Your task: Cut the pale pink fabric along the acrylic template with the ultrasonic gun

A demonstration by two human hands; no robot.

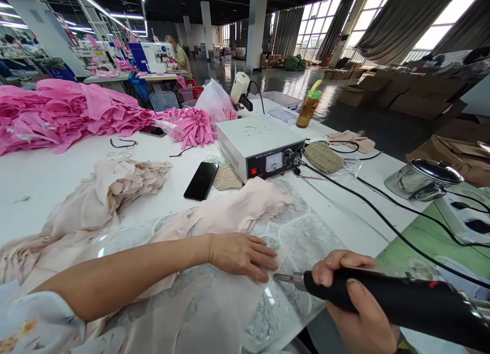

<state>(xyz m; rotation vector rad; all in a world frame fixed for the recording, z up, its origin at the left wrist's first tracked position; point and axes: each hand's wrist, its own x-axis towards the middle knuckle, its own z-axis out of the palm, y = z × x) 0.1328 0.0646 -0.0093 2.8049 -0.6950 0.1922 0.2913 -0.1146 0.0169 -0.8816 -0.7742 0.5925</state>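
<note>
My left hand (243,257) lies flat with its fingers stretched out, pressing on a sheer pale pink fabric piece (214,303). My right hand (356,298) is wrapped round the black handle of a corded ultrasonic cutter (398,298). The cutter's thin metal tip points left and reaches the fabric's edge, just beside my left fingertips. Whether it touches the cloth I cannot tell. Under the fabric is a clear, glossy patterned mat (306,236). A stack of pale pink pieces (245,206) lies just beyond my left hand, and a gathered beige bundle (111,185) is farther left.
A white control box (260,139) with a dial stands behind the mat; its black cable (367,195) crosses the right side. Around it are a phone (201,180), a bottle (308,108), a lidded glass mug (417,180) and pink fabric piles (72,109). A person (179,57) sits farther back.
</note>
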